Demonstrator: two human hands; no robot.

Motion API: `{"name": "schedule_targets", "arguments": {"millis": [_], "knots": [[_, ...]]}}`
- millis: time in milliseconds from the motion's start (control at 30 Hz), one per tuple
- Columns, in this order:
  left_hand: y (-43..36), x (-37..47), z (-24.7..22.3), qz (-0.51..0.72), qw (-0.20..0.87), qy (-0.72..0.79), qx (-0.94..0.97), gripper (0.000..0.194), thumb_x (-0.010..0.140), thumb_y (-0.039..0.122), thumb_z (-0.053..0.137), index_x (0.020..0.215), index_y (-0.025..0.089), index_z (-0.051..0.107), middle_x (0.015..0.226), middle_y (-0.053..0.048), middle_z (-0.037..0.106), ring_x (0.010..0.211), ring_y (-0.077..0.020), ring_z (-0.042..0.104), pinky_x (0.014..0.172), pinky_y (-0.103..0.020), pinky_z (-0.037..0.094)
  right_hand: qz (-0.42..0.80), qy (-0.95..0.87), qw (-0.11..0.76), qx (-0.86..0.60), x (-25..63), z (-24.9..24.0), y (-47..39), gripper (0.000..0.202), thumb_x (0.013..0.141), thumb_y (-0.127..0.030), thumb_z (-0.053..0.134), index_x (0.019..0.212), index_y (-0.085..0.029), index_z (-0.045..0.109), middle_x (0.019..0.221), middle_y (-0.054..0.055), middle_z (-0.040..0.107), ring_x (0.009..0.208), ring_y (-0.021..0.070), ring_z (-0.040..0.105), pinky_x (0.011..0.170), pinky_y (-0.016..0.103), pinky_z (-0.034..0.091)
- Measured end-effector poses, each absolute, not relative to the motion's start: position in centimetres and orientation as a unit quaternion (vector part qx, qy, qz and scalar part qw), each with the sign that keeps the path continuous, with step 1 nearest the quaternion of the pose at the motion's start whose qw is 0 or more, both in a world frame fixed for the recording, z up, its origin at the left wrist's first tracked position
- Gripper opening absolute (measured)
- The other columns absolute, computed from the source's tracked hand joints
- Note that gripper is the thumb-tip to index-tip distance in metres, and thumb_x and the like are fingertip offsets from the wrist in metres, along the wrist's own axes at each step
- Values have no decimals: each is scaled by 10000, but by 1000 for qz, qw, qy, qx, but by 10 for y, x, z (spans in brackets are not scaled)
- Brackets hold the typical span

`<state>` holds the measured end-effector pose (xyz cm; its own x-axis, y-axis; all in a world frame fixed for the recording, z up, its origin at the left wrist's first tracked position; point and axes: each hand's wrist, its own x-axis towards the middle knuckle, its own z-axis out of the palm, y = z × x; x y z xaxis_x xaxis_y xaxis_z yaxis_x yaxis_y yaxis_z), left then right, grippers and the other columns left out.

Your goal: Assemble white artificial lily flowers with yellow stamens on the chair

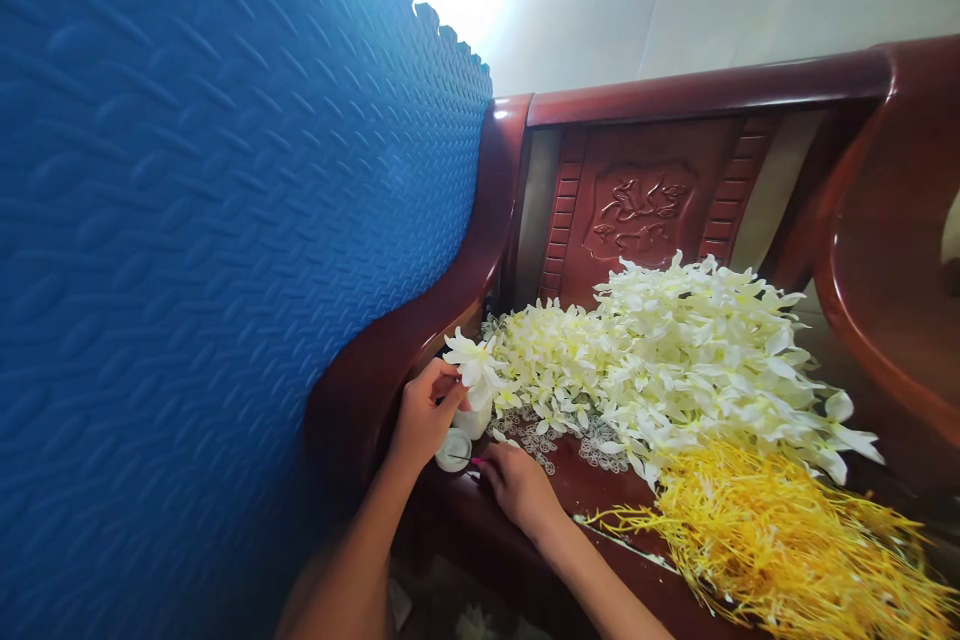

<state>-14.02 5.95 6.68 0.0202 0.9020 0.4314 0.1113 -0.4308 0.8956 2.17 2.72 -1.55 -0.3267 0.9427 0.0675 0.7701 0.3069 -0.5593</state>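
Observation:
My left hand (436,402) pinches a white artificial flower (474,358) with pointed petals, holding it up near the seat's left end. Between the fingers of my right hand (517,488) is a thin pink-handled stick (475,461). Its dark tip reaches over a small round white dish (452,452), and whether it touches what is inside I cannot tell. Just behind the dish stands a white container (472,420), partly covered by my left hand and the flower. Close by on the right lies a big heap of white flower pieces (675,360).
Yellow thread-like strands (795,540) are piled at the seat's right front. Lacy pale pieces (532,435) lie under the white heap's edge. A carved wooden backrest (637,205) rises behind, a curved armrest (360,370) at left, beside a blue foam mat (225,200) standing upright.

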Motion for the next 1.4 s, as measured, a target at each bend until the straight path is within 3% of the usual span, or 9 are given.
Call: {"name": "schedule_targets", "arguments": {"millis": [433,1400], "knots": [[58,-141,70,563,346,407,631,145,827,293,627,845,185,532,595,29,612,570,-130,593,584,-222,455,313,-715,248,-574,21,-30,36,263,885,-362,518,831,-199,718,800,67,722,740,198,636,663,249,413],[57,-139,71,569,344,409,625,159,820,298,639,842,187,528,608,29,601,569,-133,590,584,-235,477,259,-708,277,-595,24,-28,36,161,879,-310,532,855,-208,654,844,49,694,755,191,621,676,250,396]]}}
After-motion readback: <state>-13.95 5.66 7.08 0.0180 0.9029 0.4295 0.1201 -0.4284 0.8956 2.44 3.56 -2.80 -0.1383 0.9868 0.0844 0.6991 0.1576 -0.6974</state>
